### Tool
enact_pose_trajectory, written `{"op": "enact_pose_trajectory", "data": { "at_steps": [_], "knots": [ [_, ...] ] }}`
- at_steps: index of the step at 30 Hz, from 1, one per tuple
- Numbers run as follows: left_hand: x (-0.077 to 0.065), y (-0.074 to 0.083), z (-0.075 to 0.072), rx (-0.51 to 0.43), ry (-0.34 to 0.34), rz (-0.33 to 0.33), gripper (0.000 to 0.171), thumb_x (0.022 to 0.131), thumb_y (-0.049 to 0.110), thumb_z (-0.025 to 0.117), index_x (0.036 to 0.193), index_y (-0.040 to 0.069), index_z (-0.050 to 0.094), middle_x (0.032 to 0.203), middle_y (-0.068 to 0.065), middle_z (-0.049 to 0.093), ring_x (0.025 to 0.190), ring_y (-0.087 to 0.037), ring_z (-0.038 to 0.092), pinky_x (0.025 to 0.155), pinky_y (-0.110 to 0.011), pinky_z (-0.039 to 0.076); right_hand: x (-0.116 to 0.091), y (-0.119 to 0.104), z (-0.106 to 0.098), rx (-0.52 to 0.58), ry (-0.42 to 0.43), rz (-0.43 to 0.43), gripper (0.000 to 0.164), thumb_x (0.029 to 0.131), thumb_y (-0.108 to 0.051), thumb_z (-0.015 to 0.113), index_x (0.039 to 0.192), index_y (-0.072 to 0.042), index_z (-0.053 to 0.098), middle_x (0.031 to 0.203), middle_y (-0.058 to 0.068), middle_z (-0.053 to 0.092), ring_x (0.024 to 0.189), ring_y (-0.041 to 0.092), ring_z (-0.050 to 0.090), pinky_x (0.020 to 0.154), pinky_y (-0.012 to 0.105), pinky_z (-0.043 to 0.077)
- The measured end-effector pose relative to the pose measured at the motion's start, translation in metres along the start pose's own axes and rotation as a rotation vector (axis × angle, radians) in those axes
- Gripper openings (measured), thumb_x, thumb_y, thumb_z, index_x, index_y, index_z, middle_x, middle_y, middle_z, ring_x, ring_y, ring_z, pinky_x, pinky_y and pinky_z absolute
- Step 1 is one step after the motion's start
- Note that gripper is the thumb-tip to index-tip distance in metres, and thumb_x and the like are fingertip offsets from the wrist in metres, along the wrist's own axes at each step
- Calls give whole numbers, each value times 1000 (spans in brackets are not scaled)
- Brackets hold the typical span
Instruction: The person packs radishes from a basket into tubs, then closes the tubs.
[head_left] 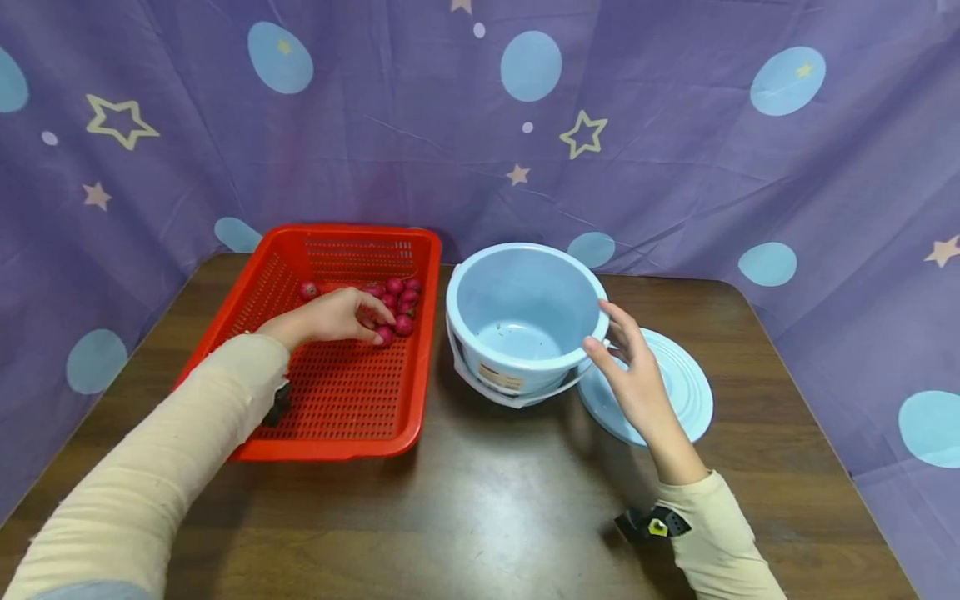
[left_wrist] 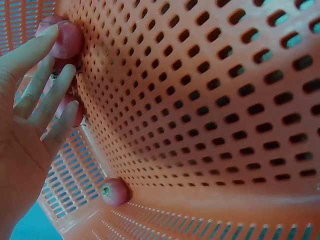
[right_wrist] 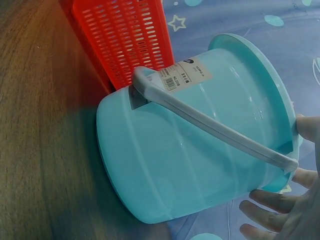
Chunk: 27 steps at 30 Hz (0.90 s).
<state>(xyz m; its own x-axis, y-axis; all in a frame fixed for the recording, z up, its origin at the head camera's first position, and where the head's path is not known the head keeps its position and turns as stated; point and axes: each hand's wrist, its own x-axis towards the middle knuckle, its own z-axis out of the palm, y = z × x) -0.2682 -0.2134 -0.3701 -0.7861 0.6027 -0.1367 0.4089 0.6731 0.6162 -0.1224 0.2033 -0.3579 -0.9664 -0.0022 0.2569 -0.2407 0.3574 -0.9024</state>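
Observation:
My left hand (head_left: pixel 345 316) reaches into the red basket (head_left: pixel 417 400), over a cluster of round radishes (head_left: pixel 403 325) along its right side. In the left wrist view, the thumb of the left hand (left_wrist: pixel 30 115) touches a radish (left_wrist: pixel 70 42), and the other fingers stretch out spread beside the cluster. A single radish (head_left: pixel 308 291) lies apart near the basket's back left. My right hand (head_left: pixel 633 375) grips the rim of the light blue bucket (head_left: pixel 517 262), thumb and index finger on the rim, other fingers outside. The bucket stands upright, with small specks on its floor.
A round light blue lid (head_left: pixel 686 375) lies on the wooden table (head_left: pixel 480 517) right of the bucket, partly under my right forearm. The bucket's handle (right_wrist: pixel 215 127) hangs down its side, near a label (right_wrist: pixel 187 74). A purple patterned cloth (head_left: pixel 420 125) hangs behind the table.

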Motion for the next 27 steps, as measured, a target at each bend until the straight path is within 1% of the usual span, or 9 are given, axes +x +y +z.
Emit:
{"op": "enact_pose_trajectory", "data": {
  "at_steps": [3, 6, 10, 12, 15, 18, 21, 25, 27],
  "knots": [
    [0, -3, 4, 20, 25, 6, 28, 78, 4, 83, 105, 5, 75, 106, -11, 70, 96, -26, 67, 83, -41, 54, 0, 0, 1, 0, 0, 5, 55, 99, -20, 60, 151, -15, 40, 139, 20, 52, 123, 27, 51, 105, 47, 36],
    [-2, -4, 8, 21, 36, 11, 31, 75, 0, 83, 104, 5, 74, 104, -10, 66, 94, -26, 67, 83, -42, 53, -1, 0, 1, -5, 1, 9, 55, 100, -20, 60, 151, -15, 39, 139, 19, 52, 122, 26, 51, 104, 45, 37],
    [-4, -4, 11, 35, 48, 71, 32, 73, -6, 82, 102, 4, 73, 99, -10, 63, 90, -27, 67, 81, -45, 53, -1, 0, 1, -19, 3, 11, 55, 100, -21, 60, 151, -16, 39, 139, 18, 53, 120, 24, 52, 102, 42, 37],
    [-4, -3, 12, 55, 59, 109, 31, 73, -8, 81, 101, 3, 72, 98, -10, 63, 88, -27, 66, 80, -45, 53, -1, 0, 1, -24, 6, 10, 55, 100, -22, 59, 151, -17, 39, 139, 18, 53, 119, 23, 52, 102, 41, 37],
    [-3, -1, 13, 80, 68, 148, 29, 74, -9, 80, 100, 2, 72, 97, -10, 63, 85, -26, 66, 79, -45, 54, -2, 0, 0, -28, 7, 10, 55, 100, -22, 59, 151, -17, 39, 138, 18, 53, 119, 23, 52, 102, 42, 37],
    [-3, -1, 13, 98, 70, 147, 29, 74, -8, 79, 100, 2, 71, 97, -10, 63, 85, -25, 66, 79, -44, 53, -2, 0, 0, -26, 2, 8, 55, 100, -21, 59, 151, -17, 39, 138, 18, 53, 119, 23, 52, 103, 43, 37],
    [-3, -2, 13, 110, 71, 137, 28, 75, -6, 79, 101, 2, 71, 97, -9, 63, 85, -24, 66, 79, -44, 53, -2, 0, 0, -31, 1, 10, 55, 100, -22, 59, 152, -18, 39, 138, 18, 53, 119, 23, 52, 102, 41, 38],
    [-3, -3, 12, 133, 70, 124, 28, 76, -2, 81, 101, 3, 71, 97, -8, 64, 85, -23, 65, 79, -44, 52, -2, 0, 0, -39, -1, 14, 56, 100, -23, 59, 152, -19, 38, 139, 18, 53, 121, 24, 52, 102, 41, 38],
    [-3, -3, 12, 160, 69, 123, 29, 75, 0, 83, 102, 5, 71, 98, -6, 65, 85, -21, 64, 79, -43, 52, -2, -1, 0, -40, -2, 14, 56, 100, -23, 59, 152, -19, 38, 139, 19, 53, 121, 25, 52, 103, 43, 38]
  ]
}}
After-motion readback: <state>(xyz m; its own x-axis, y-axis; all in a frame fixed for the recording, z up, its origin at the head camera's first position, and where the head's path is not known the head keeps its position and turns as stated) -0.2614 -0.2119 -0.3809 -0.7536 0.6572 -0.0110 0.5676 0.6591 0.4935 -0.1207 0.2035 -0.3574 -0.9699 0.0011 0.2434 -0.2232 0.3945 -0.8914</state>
